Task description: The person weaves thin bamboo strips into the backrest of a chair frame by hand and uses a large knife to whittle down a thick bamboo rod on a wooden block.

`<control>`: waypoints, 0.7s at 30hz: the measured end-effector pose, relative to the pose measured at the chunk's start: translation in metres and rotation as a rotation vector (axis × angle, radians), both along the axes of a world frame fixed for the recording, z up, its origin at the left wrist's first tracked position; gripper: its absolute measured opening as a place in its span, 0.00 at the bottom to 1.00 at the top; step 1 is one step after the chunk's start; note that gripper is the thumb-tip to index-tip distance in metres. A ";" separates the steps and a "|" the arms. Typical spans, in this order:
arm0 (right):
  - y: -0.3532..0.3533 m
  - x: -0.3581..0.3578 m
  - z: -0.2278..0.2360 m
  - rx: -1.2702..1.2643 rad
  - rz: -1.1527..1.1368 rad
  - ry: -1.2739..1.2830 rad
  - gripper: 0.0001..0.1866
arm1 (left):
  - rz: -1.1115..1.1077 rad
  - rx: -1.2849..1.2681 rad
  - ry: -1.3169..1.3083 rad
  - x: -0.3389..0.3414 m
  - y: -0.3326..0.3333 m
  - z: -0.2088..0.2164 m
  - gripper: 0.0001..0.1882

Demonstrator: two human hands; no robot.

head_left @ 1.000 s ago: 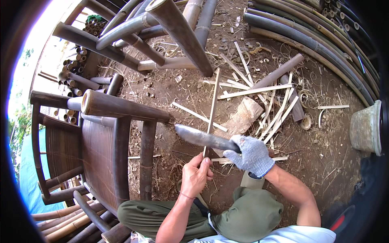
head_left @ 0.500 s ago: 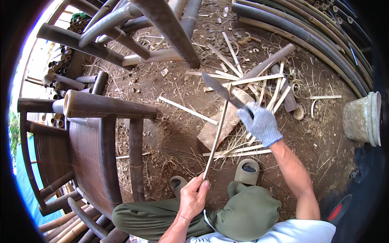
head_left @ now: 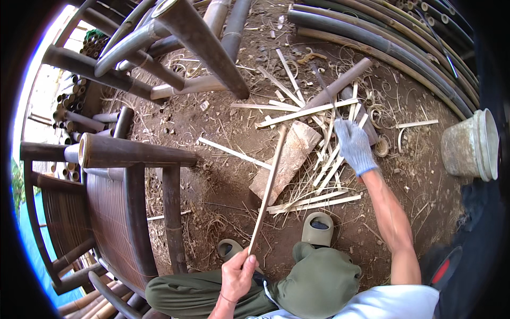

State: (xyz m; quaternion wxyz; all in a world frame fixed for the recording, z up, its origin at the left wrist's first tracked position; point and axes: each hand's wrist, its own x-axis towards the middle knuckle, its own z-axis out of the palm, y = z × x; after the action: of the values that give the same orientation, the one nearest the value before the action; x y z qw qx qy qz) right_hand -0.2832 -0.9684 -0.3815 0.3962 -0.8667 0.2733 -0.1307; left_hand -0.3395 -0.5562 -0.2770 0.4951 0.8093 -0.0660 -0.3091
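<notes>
My bare left hand (head_left: 237,275) is closed around the near end of a thin bamboo strip (head_left: 270,189), which slants up and away with its far end over a rough brownish block (head_left: 298,151). To the right of the block, my right hand (head_left: 355,148) in a grey knitted glove is closed on the handle of a large knife. The knife blade (head_left: 322,82) points away from me and looks narrow, seen nearly edge-on. Beneath it lie pale split strips (head_left: 311,112) and a thick bamboo pole piece (head_left: 342,81).
Bamboo chairs (head_left: 138,159) stand at the left, with another bamboo frame (head_left: 204,50) at the far left. Long bamboo poles (head_left: 382,45) are stacked at the far right, near a dirty white bucket (head_left: 467,146). Shavings litter the dirt floor.
My right hand has moved away from the strip to the right, and the knife has swung from pointing left to pointing away. My left hand still holds the strip, slightly lower and farther left.
</notes>
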 end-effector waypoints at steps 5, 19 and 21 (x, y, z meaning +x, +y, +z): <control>0.090 -0.035 0.042 0.049 0.373 -0.015 0.26 | 0.259 -0.354 0.344 0.050 -0.081 0.010 0.20; 0.080 -0.024 0.022 -0.103 0.201 -0.020 0.25 | 0.198 -0.325 0.358 0.017 -0.091 0.003 0.24; 0.062 -0.013 0.019 -0.091 0.156 0.011 0.27 | 0.170 -0.299 0.373 0.002 -0.075 0.006 0.25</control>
State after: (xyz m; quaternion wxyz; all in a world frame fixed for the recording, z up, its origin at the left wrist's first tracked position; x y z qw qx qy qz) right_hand -0.2957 -0.9067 -0.3625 0.3640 -0.9032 0.2008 -0.1068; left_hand -0.3380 -0.6312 -0.2709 0.6371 0.6586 0.0499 -0.3973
